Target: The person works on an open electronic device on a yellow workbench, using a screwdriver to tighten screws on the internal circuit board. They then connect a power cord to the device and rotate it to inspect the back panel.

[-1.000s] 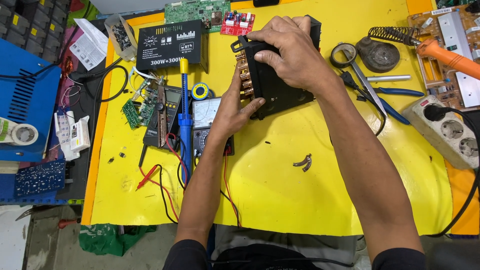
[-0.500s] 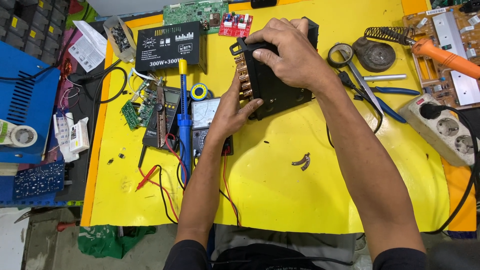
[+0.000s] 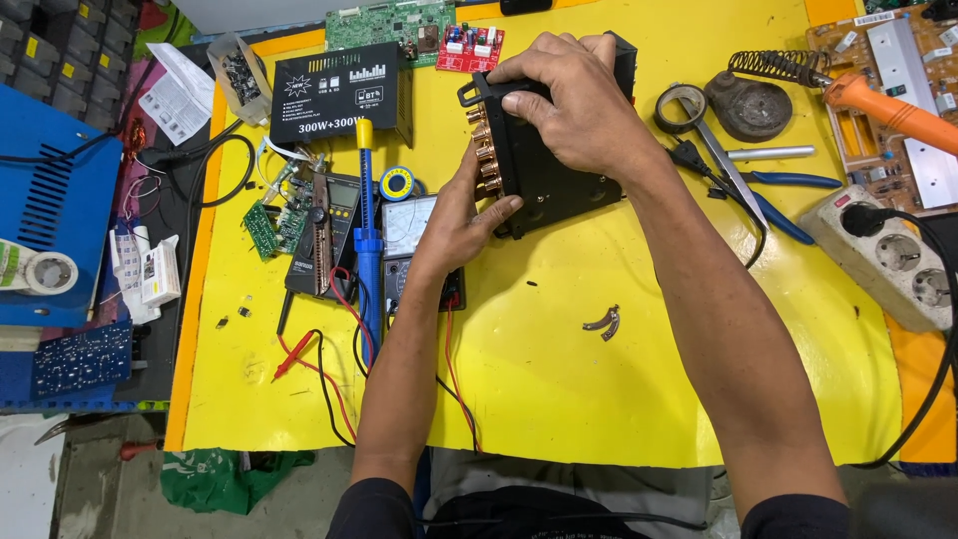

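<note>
A black amplifier box (image 3: pixel 554 185) with a row of gold knobs along one side stands tilted on the yellow table mat (image 3: pixel 559 369). My right hand (image 3: pixel 574 105) lies over its top and grips it. My left hand (image 3: pixel 459 215) holds its lower left edge, fingers under the knob row. A second black amplifier case (image 3: pixel 339 92) lies flat at the back left. A blue desoldering pump (image 3: pixel 367 235) rests across a multimeter (image 3: pixel 329 235) beside my left wrist.
Green circuit boards (image 3: pixel 389 22) lie at the back. A soldering iron with an orange handle (image 3: pixel 883 105), its coil stand (image 3: pixel 753 95), blue pliers (image 3: pixel 788 180) and a white power strip (image 3: pixel 883 250) sit at right. A blue box (image 3: pixel 55 190) is at left. A small metal part (image 3: pixel 604 321) lies mid-mat.
Both hands keep their hold on the black box, which has stayed almost still; only a slight shift in its tilt and in the camera view.
</note>
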